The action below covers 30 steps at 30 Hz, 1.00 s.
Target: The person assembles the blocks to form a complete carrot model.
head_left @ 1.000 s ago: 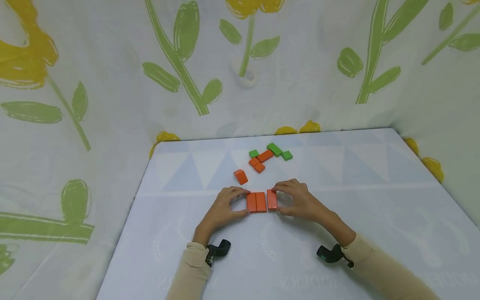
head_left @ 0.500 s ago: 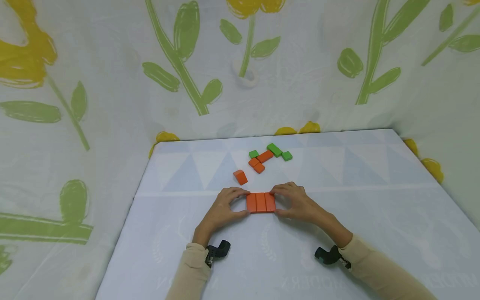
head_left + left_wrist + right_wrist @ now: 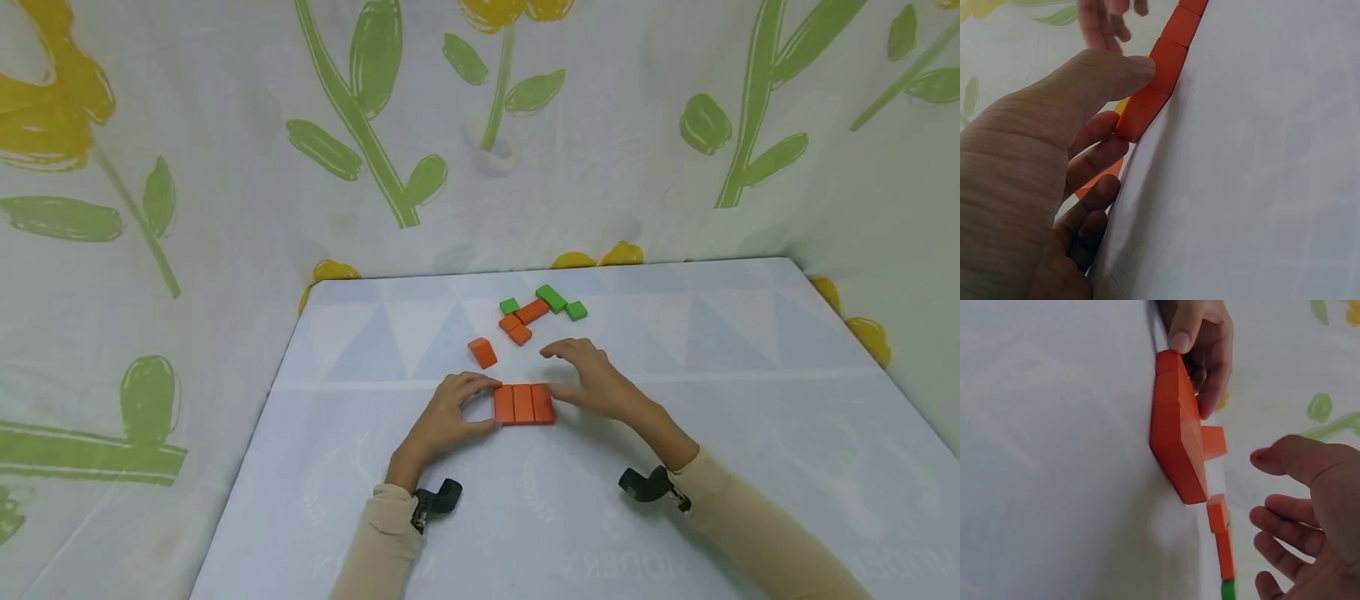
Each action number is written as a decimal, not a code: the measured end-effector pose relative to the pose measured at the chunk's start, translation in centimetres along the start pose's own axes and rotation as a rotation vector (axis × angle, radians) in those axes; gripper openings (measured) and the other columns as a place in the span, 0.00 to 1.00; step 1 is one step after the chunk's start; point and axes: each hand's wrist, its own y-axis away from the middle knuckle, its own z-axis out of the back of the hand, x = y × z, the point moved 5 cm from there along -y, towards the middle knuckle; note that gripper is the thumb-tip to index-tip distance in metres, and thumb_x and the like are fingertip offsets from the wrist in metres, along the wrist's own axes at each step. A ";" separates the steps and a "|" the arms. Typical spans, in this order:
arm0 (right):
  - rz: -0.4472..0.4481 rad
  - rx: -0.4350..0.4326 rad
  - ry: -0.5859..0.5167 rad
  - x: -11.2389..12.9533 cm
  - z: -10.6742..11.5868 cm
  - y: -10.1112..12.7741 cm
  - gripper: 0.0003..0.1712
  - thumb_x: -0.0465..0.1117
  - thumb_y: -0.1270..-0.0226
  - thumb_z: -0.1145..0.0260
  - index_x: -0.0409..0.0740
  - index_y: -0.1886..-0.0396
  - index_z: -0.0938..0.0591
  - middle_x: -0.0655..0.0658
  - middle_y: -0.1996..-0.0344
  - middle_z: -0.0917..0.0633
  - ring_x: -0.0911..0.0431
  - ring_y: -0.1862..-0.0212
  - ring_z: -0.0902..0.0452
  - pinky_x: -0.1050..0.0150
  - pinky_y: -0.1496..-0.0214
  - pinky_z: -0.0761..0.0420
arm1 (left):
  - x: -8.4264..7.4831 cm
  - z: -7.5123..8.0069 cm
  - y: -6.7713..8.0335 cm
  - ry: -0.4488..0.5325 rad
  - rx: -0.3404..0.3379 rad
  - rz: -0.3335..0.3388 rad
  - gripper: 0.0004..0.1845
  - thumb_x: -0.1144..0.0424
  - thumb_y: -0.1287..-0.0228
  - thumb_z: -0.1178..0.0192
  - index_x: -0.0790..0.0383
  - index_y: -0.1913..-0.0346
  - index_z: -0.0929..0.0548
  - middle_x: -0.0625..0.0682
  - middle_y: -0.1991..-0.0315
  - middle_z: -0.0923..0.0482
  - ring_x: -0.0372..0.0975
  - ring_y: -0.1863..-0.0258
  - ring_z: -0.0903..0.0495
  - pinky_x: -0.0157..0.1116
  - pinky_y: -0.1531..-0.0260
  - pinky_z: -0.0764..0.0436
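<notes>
The left hand (image 3: 442, 414) pinches the row of three orange blocks (image 3: 523, 403) lying flat on the tabletop (image 3: 750, 433), while the right hand (image 3: 596, 379) floats beside it with loose fingers, so one bump could knock the row crooked.

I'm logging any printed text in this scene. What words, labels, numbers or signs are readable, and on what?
Nothing reads with certainty.
Table cover: faint pale emblems and mirrored lettering near the front edge, too washed out to read.
Orange blocks: plain, no marks.
Green blocks: plain.
Flowered cloth: pattern only, no text.
</notes>
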 end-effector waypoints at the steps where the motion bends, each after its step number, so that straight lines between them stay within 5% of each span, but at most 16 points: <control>1: 0.002 -0.017 0.004 0.0 0.1 -0.4 0.29 0.42 0.37 0.28 0.40 0.37 0.23 0.42 0.39 0.22 0.45 0.37 0.33 0.37 0.37 0.36 | 0.0 0.0 0.0 0.000 0.004 0.004 0.28 0.47 0.42 0.29 0.38 0.37 0.21 0.34 0.40 0.28 0.36 0.39 0.34 0.47 0.39 0.30; 12: -0.010 -0.162 0.091 -0.3 0.3 -4.8 0.25 0.43 0.36 0.27 0.38 0.43 0.20 0.41 0.46 0.19 0.46 0.46 0.27 0.41 0.43 0.34 | 0.4 0.0 -0.1 0.009 0.004 -0.014 0.28 0.47 0.42 0.29 0.38 0.37 0.22 0.34 0.40 0.27 0.36 0.40 0.34 0.47 0.40 0.30; 23: -0.142 -0.134 0.169 -1.9 -1.2 -7.9 0.24 0.48 0.39 0.25 0.39 0.49 0.18 0.41 0.54 0.18 0.44 0.44 0.29 0.44 0.43 0.35 | 0.2 -0.1 0.0 0.005 0.023 0.013 0.28 0.45 0.41 0.29 0.37 0.36 0.22 0.36 0.39 0.28 0.36 0.39 0.34 0.47 0.39 0.30; 30: -0.160 -0.113 0.195 -1.8 -1.6 -8.7 0.20 0.42 0.38 0.27 0.39 0.48 0.16 0.41 0.52 0.17 0.44 0.44 0.28 0.45 0.42 0.34 | 0.2 0.2 0.0 -0.013 0.015 0.009 0.28 0.46 0.41 0.29 0.38 0.36 0.21 0.35 0.39 0.27 0.36 0.38 0.35 0.46 0.38 0.30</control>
